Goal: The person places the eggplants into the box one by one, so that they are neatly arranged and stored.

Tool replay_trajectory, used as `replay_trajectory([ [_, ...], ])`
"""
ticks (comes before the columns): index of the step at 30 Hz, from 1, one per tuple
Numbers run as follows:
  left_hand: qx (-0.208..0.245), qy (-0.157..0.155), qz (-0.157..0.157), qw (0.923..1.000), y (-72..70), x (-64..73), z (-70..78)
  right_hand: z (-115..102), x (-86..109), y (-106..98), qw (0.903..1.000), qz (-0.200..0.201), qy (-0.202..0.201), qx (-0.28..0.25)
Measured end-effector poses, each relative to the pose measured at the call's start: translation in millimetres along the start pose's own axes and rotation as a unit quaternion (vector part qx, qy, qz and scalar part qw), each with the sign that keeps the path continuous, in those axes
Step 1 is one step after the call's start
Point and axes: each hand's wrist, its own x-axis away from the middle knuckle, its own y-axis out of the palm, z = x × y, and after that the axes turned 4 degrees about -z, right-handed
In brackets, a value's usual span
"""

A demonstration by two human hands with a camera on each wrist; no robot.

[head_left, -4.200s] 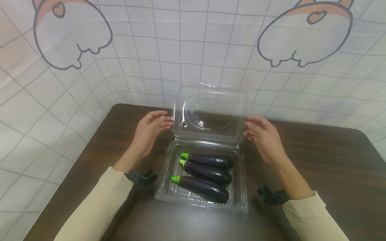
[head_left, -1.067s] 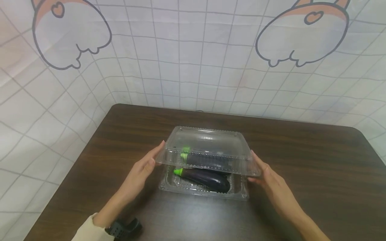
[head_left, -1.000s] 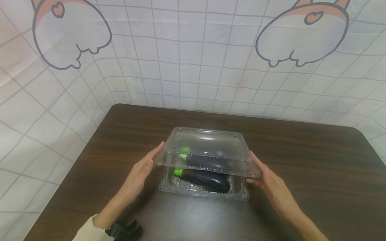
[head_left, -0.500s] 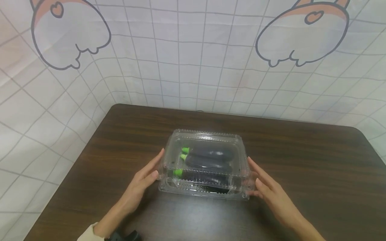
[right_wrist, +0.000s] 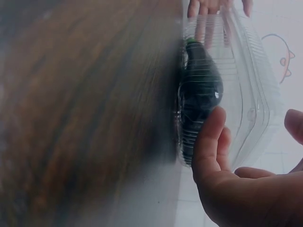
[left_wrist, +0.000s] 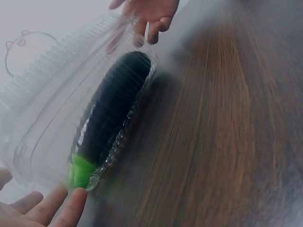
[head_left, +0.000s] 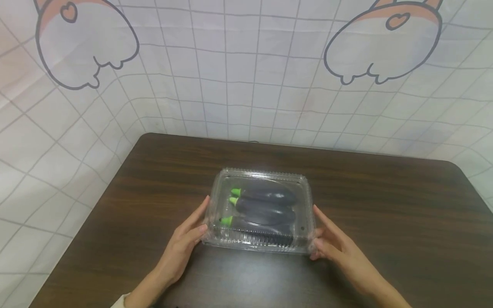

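Note:
A clear plastic clamshell container (head_left: 259, 173) lies on the table with its lid down over the base. Inside are three dark purple eggplants (head_left: 265, 211) with bright green stem ends. At its left side my left hand (head_left: 179, 248) rests fairly straight fingers and thumb against the wall near the front corner. In the left wrist view, those fingertips (left_wrist: 75, 201) touch the container by an eggplant's green end. My right hand (head_left: 344, 252) touches the opposite side, index finger extended and thumb at the front corner. The right wrist view shows its lower fingers (right_wrist: 210, 142) slightly bent against the wall.
The dark wood-grain table (head_left: 385, 192) extends on all sides of the container. Behind it hangs a white cloth (head_left: 250, 77) with a grid pattern and cartoon animal outlines, meeting the table's back edge.
The lid stood upright about four seconds ago, then came forward and down over the eggplants between my hands. Both hands have moved down and toward me along its sides.

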Motion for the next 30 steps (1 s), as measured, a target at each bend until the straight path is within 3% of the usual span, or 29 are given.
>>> replay_trajectory([
  [9,0.007,-0.020,0.029,0.9994,3.5,0.4,-2.7,1.1,-1.4,0.9,0.9999,-0.002,-0.015,0.003],
  [17,-0.088,-0.022,0.029,0.9954,1.0,3.5,-3.4,1.0,-1.7,4.1,1.0000,-0.002,-0.002,-0.009],
  [24,-0.029,-0.024,-0.028,0.9989,-1.0,3.4,-1.1,2.0,-0.4,6.1,0.9998,0.004,-0.004,-0.017],
  [30,-0.003,-0.029,-0.036,0.9989,1.6,3.4,-1.0,3.0,-0.3,7.3,0.9998,0.006,-0.004,-0.016],
])
